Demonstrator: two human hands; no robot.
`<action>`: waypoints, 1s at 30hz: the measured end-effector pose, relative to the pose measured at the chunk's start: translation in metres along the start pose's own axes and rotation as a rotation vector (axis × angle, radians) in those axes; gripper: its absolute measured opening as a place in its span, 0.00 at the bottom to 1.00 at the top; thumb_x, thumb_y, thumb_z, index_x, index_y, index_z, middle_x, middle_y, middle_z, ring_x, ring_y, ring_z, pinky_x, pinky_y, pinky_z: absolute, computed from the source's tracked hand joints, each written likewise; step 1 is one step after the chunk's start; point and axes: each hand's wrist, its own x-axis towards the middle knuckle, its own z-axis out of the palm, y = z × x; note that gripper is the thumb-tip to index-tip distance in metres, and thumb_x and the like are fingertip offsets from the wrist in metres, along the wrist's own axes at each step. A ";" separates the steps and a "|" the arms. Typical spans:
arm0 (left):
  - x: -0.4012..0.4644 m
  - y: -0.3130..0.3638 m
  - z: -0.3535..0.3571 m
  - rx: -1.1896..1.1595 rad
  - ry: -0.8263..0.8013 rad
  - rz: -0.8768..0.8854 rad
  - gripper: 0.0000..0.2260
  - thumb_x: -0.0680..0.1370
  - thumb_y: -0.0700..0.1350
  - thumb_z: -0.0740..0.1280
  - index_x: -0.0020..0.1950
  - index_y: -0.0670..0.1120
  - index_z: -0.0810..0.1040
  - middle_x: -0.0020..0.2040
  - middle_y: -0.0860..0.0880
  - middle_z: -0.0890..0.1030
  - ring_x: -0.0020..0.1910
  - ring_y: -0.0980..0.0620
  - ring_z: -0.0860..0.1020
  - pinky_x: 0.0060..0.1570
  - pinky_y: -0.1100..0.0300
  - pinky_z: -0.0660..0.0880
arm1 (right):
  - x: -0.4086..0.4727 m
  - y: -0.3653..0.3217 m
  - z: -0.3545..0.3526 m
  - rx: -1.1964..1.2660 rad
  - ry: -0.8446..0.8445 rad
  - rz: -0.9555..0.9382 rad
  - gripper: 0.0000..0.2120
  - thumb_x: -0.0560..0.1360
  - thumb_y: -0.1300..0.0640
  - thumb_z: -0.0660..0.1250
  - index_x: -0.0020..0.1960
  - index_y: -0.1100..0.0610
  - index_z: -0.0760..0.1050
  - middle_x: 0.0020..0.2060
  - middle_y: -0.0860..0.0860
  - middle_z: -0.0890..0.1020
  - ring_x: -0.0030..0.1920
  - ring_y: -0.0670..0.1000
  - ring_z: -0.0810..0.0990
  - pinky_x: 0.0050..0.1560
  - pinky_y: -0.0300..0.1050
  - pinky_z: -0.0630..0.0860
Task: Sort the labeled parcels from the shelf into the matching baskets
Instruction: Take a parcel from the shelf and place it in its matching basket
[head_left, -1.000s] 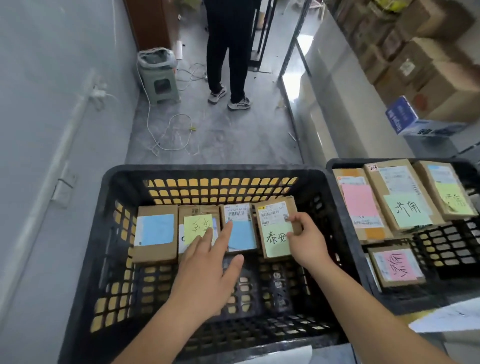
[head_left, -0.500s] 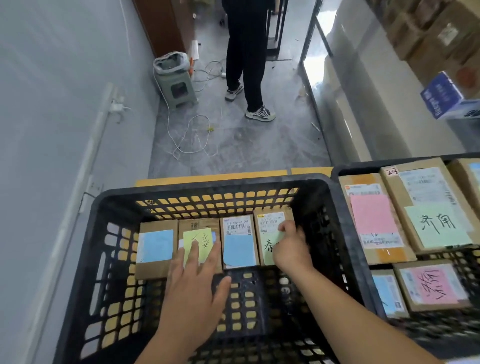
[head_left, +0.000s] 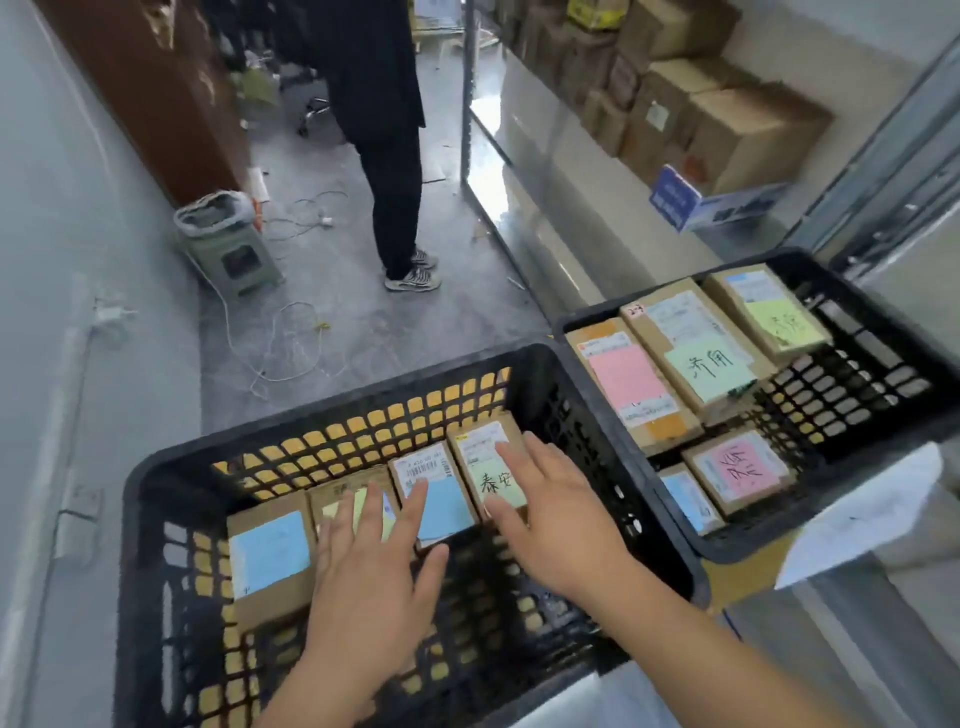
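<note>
Both hands (head_left: 558, 514) flat, fingers spread, on parcels (head_left: 491, 470) lying lengthwise toward the basket's (head_left: 156, 467) far wall.

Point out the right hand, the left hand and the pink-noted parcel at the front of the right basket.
right hand (head_left: 558, 512), head view, back of the hand.
left hand (head_left: 371, 577), head view, back of the hand.
pink-noted parcel (head_left: 736, 469), head view, its pink note.

A green note on a parcel (head_left: 491, 467) in the near black basket (head_left: 332, 410) reads "泰安" in black handwriting. In the neighbouring basket (head_left: 883, 426), a larger parcel (head_left: 691, 343) carries a green note reading "齐南", with a red "23" at its corner. Other notes, barcode labels and the blue sign (head_left: 672, 197) are too blurred to read.
</note>
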 end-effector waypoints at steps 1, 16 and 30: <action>-0.001 0.000 -0.004 0.002 0.001 0.045 0.31 0.77 0.70 0.37 0.79 0.65 0.37 0.83 0.46 0.47 0.81 0.42 0.41 0.79 0.44 0.41 | -0.014 -0.004 -0.004 -0.003 0.036 0.024 0.31 0.83 0.36 0.52 0.83 0.41 0.47 0.83 0.46 0.49 0.83 0.51 0.46 0.81 0.53 0.52; -0.074 0.140 -0.039 0.031 0.050 0.669 0.32 0.77 0.70 0.38 0.81 0.63 0.43 0.83 0.48 0.53 0.81 0.43 0.47 0.79 0.42 0.45 | -0.249 0.062 -0.044 0.036 0.444 0.466 0.32 0.82 0.34 0.53 0.83 0.42 0.49 0.83 0.47 0.52 0.83 0.53 0.48 0.81 0.54 0.51; -0.269 0.400 0.075 0.124 -0.102 1.096 0.32 0.79 0.69 0.44 0.81 0.61 0.42 0.82 0.51 0.57 0.81 0.48 0.52 0.79 0.46 0.51 | -0.564 0.236 -0.021 0.225 0.689 0.908 0.32 0.82 0.35 0.54 0.83 0.43 0.50 0.83 0.47 0.53 0.82 0.51 0.48 0.81 0.51 0.49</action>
